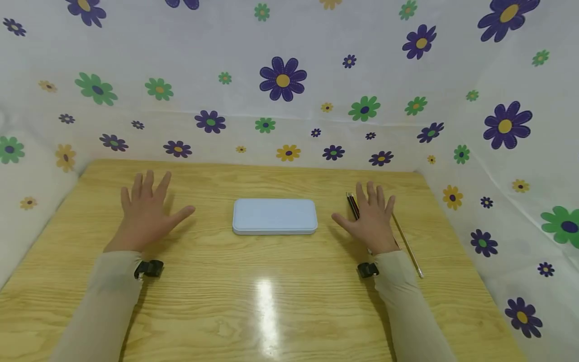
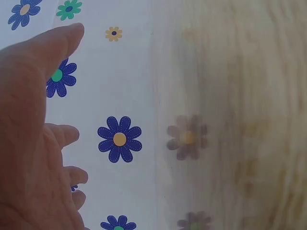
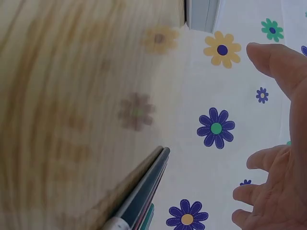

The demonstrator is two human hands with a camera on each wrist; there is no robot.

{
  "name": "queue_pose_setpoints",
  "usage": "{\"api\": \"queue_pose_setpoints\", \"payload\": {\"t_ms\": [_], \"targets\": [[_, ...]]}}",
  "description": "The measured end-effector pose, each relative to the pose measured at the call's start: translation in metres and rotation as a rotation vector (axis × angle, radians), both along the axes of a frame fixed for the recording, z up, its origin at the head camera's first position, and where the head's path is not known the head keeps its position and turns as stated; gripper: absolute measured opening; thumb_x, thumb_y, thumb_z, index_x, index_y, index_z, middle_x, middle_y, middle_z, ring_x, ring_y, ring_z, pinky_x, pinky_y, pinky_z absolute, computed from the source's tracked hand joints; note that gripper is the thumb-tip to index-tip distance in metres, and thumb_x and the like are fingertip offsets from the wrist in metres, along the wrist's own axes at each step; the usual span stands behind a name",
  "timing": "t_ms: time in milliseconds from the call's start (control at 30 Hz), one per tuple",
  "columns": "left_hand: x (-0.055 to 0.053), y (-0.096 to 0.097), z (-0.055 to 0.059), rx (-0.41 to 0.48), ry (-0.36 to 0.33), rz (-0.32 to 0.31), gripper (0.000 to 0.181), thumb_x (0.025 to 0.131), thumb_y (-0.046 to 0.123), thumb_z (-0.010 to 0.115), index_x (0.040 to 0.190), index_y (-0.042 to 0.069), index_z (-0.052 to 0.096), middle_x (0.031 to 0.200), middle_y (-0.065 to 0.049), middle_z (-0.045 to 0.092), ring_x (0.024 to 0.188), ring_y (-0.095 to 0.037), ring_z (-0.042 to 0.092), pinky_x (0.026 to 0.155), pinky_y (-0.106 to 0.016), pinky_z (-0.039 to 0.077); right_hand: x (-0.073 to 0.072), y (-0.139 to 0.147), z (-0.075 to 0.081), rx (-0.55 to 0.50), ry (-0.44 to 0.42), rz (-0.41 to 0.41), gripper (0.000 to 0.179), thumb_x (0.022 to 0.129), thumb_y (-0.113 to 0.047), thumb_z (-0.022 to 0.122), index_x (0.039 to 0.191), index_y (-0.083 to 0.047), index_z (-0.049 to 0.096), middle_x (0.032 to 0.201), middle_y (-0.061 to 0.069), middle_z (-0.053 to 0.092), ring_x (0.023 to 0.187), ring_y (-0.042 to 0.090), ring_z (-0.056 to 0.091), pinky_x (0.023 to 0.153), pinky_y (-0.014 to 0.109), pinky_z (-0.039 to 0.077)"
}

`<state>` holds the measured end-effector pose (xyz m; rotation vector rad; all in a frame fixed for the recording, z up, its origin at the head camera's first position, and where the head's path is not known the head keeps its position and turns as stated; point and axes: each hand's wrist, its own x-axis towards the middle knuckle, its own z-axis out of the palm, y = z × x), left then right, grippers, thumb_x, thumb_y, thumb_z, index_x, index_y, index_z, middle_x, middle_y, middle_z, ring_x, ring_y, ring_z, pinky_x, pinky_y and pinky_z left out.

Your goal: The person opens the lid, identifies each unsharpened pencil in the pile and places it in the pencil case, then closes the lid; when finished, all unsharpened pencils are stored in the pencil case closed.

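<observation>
"Where does the case sit?"

"The pale blue case (image 1: 275, 216) lies flat on the wooden table (image 1: 203, 311), its long side running from left to right between the two hands. Neither hand touches it."

"And the left hand?"

"The left hand (image 1: 147, 216) is to the left of the case, well apart from it. The palm faces down, the fingers are spread apart, and the thumb points toward the case. The left wrist view shows a gap between that hand and the tabletop."

"What about the right one?"

"The right hand (image 1: 373, 218) is to the right of the case, somewhat nearer to it than the left hand is. Its fingers are also spread apart, with the thumb out toward the case."

"Is it on the pencils?"

"It is above them. A bundle of dark pencils (image 1: 353, 206) lies right of the case, partly hidden under that hand; I cannot tell how many. The right wrist view shows the hand clear of them."

"Any others?"

"One golden pencil (image 1: 407, 244) lies slantwise, farther right of the case than the bundle, its pale end toward the person."

"And around all this?"

"A white flowered cloth (image 1: 181, 55) hangs beyond the case and at both sides. Nearer the person than the case, a glare streaks the tabletop."
</observation>
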<state>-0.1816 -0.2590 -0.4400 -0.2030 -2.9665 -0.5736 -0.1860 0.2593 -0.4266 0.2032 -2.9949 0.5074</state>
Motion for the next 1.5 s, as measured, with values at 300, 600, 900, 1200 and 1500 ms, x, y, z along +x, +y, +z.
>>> {"api": "queue_pose_setpoints", "payload": {"t_ms": [300, 600, 900, 1200, 1500], "targets": [[-0.002, 0.01, -0.002, 0.025, -0.05, -0.038, 0.109, 0.092, 0.072, 0.058, 0.166, 0.008, 0.011, 0.167, -0.034, 0.001, 0.153, -0.055, -0.007, 0.114, -0.081, -0.004, -0.001, -0.005, 0.002, -0.018, -0.04, 0.005, 0.108, 0.092, -0.063, 0.067, 0.165, -0.004, 0.013, 0.171, 0.026, 0.001, 0.157, 0.046, -0.007, 0.119, 0.069, -0.016], [-0.002, 0.036, -0.001, 0.175, -0.129, -0.163, 0.107, 0.093, 0.06, 0.068, 0.166, 0.008, 0.01, 0.167, -0.032, 0.012, 0.155, -0.052, 0.002, 0.121, -0.072, 0.006, 0.003, -0.016, 0.005, -0.089, -0.047, 0.092, 0.106, 0.091, -0.057, 0.071, 0.165, -0.003, 0.018, 0.169, 0.027, 0.011, 0.156, 0.048, 0.004, 0.123, 0.068, -0.007], [0.005, 0.068, -0.011, 0.344, -0.309, -0.285, 0.105, 0.092, 0.059, 0.071, 0.168, 0.019, 0.01, 0.171, -0.017, 0.015, 0.156, -0.044, 0.013, 0.123, -0.068, 0.015, 0.01, -0.037, 0.0, -0.188, -0.205, 0.209, 0.106, 0.089, -0.053, 0.076, 0.166, -0.008, 0.018, 0.17, 0.021, 0.018, 0.154, 0.045, 0.019, 0.122, 0.066, 0.023], [0.012, 0.084, -0.013, 0.413, -0.366, -0.348, 0.093, 0.095, 0.047, 0.073, 0.167, 0.02, 0.02, 0.171, -0.012, 0.021, 0.157, -0.04, 0.016, 0.125, -0.062, 0.016, 0.014, -0.046, -0.005, -0.179, -0.28, 0.292, 0.095, 0.093, -0.043, 0.076, 0.166, -0.013, 0.022, 0.17, 0.018, 0.019, 0.155, 0.042, 0.02, 0.122, 0.062, 0.027], [0.015, 0.091, -0.012, 0.389, -0.353, -0.378, 0.088, 0.097, 0.042, 0.073, 0.165, 0.016, 0.024, 0.17, -0.015, 0.023, 0.156, -0.042, 0.018, 0.124, -0.063, 0.017, 0.017, -0.049, -0.008, -0.166, -0.29, 0.326, 0.083, 0.095, -0.041, 0.074, 0.161, -0.008, 0.034, 0.169, 0.018, 0.022, 0.155, 0.04, 0.023, 0.122, 0.058, 0.03]]}}
